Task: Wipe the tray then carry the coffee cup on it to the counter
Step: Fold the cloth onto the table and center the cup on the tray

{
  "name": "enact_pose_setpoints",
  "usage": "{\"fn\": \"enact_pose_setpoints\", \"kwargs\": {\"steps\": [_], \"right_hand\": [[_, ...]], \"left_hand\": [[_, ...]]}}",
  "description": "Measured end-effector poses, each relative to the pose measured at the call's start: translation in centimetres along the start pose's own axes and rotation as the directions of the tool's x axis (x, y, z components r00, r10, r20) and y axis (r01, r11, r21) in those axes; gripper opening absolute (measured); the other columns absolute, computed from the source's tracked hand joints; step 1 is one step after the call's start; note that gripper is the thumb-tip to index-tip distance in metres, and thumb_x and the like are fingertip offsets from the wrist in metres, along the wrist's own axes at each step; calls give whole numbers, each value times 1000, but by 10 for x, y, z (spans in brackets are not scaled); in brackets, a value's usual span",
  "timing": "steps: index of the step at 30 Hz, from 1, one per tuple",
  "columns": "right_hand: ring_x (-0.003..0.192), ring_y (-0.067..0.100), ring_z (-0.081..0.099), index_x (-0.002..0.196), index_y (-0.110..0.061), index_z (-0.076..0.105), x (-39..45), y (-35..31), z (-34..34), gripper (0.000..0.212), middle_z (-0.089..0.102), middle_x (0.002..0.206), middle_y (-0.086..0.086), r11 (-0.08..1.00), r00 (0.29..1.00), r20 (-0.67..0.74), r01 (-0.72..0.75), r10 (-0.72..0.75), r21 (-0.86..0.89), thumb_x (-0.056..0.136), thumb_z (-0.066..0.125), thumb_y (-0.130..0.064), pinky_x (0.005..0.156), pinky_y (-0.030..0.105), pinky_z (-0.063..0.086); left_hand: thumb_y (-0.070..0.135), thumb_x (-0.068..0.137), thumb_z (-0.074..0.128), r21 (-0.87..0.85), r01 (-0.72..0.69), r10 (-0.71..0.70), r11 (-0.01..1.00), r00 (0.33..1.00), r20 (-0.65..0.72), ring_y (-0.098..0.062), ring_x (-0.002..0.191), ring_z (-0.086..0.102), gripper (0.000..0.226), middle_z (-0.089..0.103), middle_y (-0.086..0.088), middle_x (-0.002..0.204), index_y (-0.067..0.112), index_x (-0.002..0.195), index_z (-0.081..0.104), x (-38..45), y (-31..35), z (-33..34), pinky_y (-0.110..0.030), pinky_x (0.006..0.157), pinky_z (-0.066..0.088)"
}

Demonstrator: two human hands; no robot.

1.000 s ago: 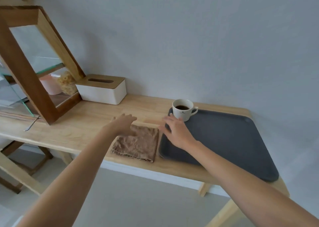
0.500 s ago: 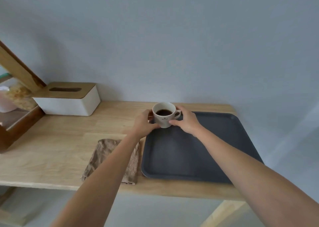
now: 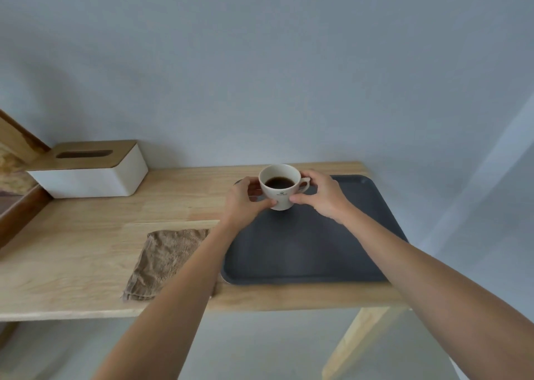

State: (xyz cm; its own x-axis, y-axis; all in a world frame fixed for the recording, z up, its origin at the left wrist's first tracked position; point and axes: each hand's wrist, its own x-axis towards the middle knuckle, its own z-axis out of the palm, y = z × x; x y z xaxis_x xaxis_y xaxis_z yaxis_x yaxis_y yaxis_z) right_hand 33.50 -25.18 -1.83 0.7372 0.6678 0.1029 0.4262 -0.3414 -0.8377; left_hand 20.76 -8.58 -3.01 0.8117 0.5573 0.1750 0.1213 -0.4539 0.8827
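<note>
both hands (image 3: 244,200) (image 3: 320,197) now grip the coffee cup (image 3: 279,187), lifted off the tray (image 3: 303,252).

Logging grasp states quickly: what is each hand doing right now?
Left hand: closed on the coffee cup, left side.
Right hand: closed on the coffee cup, handle side.

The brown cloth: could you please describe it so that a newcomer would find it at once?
On the wooden table, look just left of the dark grey tray. The brown cloth lies folded flat there, partly under the left forearm; it is the only soft, crumpled thing, unlike the hard white tissue box behind.
</note>
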Motion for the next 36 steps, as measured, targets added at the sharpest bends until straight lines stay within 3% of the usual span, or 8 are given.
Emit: {"fn": "enact_pose_setpoints", "kwargs": {"steps": [7,12,19,22,25,27,30,36], "right_hand": [[113,13,58,116,-27,61,-36,12,-37,59,66,115,-8,998,1000,-10,-29,28,-49,63,84,-31,100,38,45],[108,15,59,112,-23,61,-55,21,-42,52,67,110,-6,998,999,-19,-39,38,-45,65,84,-23,95,34,45],[108,16,59,112,-23,61,-61,32,-38,52,67,111,-5,995,997,-25,-79,77,-56,66,84,-22,96,39,47],[117,15,55,121,-24,57,-62,31,-43,58,64,120,-5,993,996,28,-81,84,-88,69,83,-24,103,39,43],[132,17,43,136,-26,47,-65,33,-56,71,49,142,-3,981,985,85,-135,148,-140,73,78,-17,108,35,35],[138,24,34,141,-26,42,-68,43,-66,70,37,150,4,932,979,-35,-200,199,-303,78,71,-13,109,37,33],[134,36,30,140,-25,42,-78,62,-74,54,32,146,15,752,943,-234,-332,238,-570,90,57,-17,108,46,31],[98,33,53,136,-16,45,-91,77,-66,38,44,120,18,724,912,-346,-392,222,-567,99,40,-20,76,39,48]], "left_hand": [[25,62,87,-25,-3,3,1000,1000,24,-10,99,65,62,70,1,107,12,117,60,-30,22,34,-27,89,53],[23,62,88,-4,21,-21,1000,999,41,-11,98,65,62,70,1,107,12,116,61,-44,28,46,-23,86,52],[22,63,87,9,75,-76,997,994,77,-15,100,65,63,68,-3,113,13,119,58,-51,27,55,-32,92,53],[25,63,87,30,71,-74,997,988,135,-16,107,63,70,66,-2,120,14,124,55,-51,27,52,-34,94,52],[28,67,84,190,7,-37,982,987,156,-19,120,53,80,56,-2,132,17,136,46,-48,18,39,-35,101,45],[32,78,73,399,-19,-6,917,998,60,-25,130,42,74,46,-9,141,20,142,38,-44,7,23,-40,107,36],[39,93,49,703,138,-146,698,988,-48,-35,136,31,59,35,-17,146,25,147,28,-41,-10,3,-53,112,20],[35,99,33,821,160,-173,548,982,-76,-37,117,43,44,48,-19,125,12,136,37,-41,-29,0,-53,103,24]]}}
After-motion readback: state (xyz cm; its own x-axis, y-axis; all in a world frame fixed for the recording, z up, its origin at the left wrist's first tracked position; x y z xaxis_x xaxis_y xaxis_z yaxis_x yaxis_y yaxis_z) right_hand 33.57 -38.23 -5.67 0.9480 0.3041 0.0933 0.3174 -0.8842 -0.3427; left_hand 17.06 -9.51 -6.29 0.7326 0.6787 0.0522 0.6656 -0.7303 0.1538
